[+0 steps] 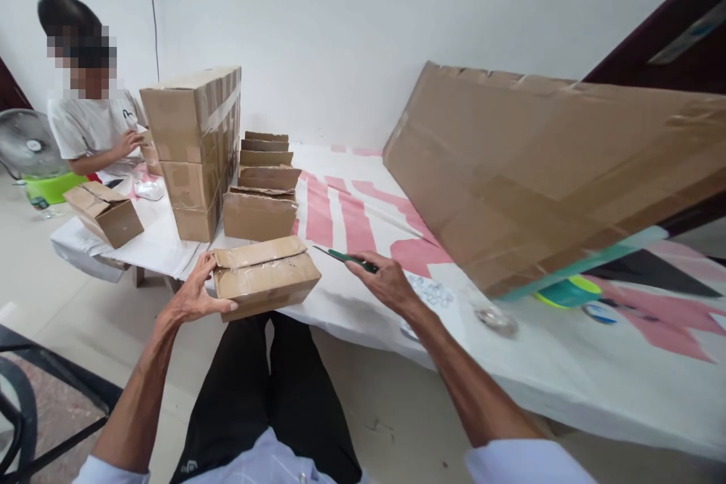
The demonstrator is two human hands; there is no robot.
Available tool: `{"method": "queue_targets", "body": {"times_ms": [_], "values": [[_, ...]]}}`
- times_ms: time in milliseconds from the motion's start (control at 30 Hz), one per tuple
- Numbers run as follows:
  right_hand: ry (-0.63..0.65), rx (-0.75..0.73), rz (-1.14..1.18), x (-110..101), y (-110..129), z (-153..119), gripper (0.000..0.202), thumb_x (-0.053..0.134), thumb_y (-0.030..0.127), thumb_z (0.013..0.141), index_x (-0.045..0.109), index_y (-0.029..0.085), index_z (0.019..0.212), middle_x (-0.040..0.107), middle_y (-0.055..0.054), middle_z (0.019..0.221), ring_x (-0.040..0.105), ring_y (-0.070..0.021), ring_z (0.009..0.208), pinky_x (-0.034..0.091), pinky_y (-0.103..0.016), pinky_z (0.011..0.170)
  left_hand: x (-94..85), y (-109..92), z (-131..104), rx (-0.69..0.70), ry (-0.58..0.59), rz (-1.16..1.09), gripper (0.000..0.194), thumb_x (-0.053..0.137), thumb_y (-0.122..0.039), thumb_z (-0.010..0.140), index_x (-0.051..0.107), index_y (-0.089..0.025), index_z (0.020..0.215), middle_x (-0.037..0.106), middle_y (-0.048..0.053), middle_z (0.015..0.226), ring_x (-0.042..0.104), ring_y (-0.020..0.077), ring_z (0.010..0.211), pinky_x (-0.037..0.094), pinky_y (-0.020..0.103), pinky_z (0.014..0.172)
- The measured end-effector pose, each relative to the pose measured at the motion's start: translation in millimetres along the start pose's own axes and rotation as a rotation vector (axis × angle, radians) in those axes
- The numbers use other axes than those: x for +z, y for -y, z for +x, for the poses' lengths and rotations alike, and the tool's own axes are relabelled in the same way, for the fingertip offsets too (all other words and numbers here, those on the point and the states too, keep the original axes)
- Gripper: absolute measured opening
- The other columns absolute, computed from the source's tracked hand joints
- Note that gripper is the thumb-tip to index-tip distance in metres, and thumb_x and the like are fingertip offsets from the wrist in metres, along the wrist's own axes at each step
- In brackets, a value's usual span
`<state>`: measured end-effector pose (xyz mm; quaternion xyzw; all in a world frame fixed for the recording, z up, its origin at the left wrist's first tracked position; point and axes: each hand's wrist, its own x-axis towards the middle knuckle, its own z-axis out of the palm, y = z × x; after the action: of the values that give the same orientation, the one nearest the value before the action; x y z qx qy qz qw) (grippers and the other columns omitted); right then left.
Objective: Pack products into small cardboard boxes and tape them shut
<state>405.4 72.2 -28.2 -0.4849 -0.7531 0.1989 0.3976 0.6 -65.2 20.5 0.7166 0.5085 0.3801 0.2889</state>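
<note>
Fingers grip a taped small box; no writing legible.

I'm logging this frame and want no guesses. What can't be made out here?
Head view only:
- Tool in the right hand: the hand hides its handle end, so its type is unclear.
- Small box held by the left hand: taped shut, contents hidden.
- Green object: mostly hidden under the big cardboard sheet.

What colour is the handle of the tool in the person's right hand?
Green handle, gripped in the right hand; the head view shows it.
</note>
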Motion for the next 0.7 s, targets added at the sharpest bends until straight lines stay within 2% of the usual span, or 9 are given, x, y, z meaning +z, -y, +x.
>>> {"method": "queue_targets", "body": {"times_ms": [100,200,267,333,433,500,600,700], "values": [[-0.087,0.087,-0.069,31.5,-33.6,-14.1,0.047,0.061,0.064,0.084,0.079,0.022,0.093,0.08,-0.012,0.099,0.072,-0.0297,0.089,0.056,-0.043,0.081,-1.1,-0.5,0.1,-0.005,0.011,0.001,0.089,0.091,-0.059,0.069,0.059,-0.027,0.145,0.042,0.015,0.154,0.037,0.0394,0.15,0.036,0.058,0.126],[-0.127,0.07,-0.093,47.7,-34.1,-12.6,0.046,0.056,0.064,0.089,0.077,0.022,0.089,0.077,-0.014,0.094,0.069,-0.0316,0.091,0.056,-0.047,0.085,-1.9,-3.9,0.8,-0.027,0.008,0.003,0.076,0.088,-0.063,0.072,0.067,-0.024,0.134,0.034,0.016,0.162,0.027,0.0413,0.158,0.029,0.058,0.129],[-0.188,-0.016,-0.052,49.7,-11.8,-6.5,0.046,0.052,0.061,0.095,0.077,0.023,0.09,0.076,-0.015,0.095,0.068,-0.0327,0.096,0.056,-0.05,0.09,-1.8,-6.5,1.8,-0.039,0.011,0.016,0.068,0.085,-0.066,0.075,0.072,-0.022,0.125,0.031,0.017,0.164,0.025,0.0418,0.159,0.025,0.058,0.131],[-0.215,-0.153,-0.001,48.8,24.1,-1.8,0.041,0.05,0.054,0.101,0.078,0.024,0.097,0.076,-0.013,0.103,0.068,-0.032,0.103,0.054,-0.051,0.097,-1.5,-8.1,3.3,-0.042,0.013,0.025,0.066,0.083,-0.068,0.076,0.073,-0.021,0.122,0.029,0.018,0.165,0.024,0.0422,0.159,0.022,0.059,0.132],[-0.045,-0.411,-0.006,50.6,83.1,-3.3,0.027,0.056,0.041,0.103,0.078,0.025,0.102,0.075,-0.011,0.108,0.066,-0.0296,0.108,0.053,-0.049,0.1,-0.9,-7.2,5.3,-0.043,0.019,0.007,0.069,0.082,-0.071,0.076,0.074,-0.022,0.124,0.03,0.017,0.165,0.023,0.0433,0.159,0.021,0.059,0.132],[0.035,-0.524,-0.097,55.8,113.1,-8.8,0.02,0.06,0.035,0.102,0.077,0.024,0.103,0.074,-0.011,0.109,0.066,-0.0295,0.108,0.053,-0.048,0.097,-0.8,-5.5,5.8,-0.045,0.027,-0.011,0.071,0.083,-0.07,0.075,0.074,-0.022,0.125,0.032,0.017,0.164,0.024,0.0439,0.159,0.023,0.058,0.132],[0.049,-0.58,-0.228,64.4,134.6,-16.2,0.017,0.066,0.032,0.098,0.075,0.021,0.107,0.072,-0.013,0.11,0.064,-0.0301,0.107,0.053,-0.046,0.091,-1.2,-3.8,5.2,-0.045,0.044,-0.026,0.073,0.085,-0.067,0.074,0.073,-0.023,0.13,0.034,0.015,0.162,0.026,0.0428,0.157,0.026,0.054,0.131],[0.043,-0.607,-0.222,62.7,126.6,-14.7,0.016,0.064,0.031,0.1,0.074,0.022,0.11,0.071,-0.012,0.111,0.064,-0.0292,0.107,0.054,-0.045,0.091,-2.0,-2.6,3.7,-0.041,0.062,-0.038,0.073,0.084,-0.067,0.076,0.071,-0.026,0.135,0.038,0.014,0.157,0.032,0.0399,0.155,0.029,0.053,0.13]]}}
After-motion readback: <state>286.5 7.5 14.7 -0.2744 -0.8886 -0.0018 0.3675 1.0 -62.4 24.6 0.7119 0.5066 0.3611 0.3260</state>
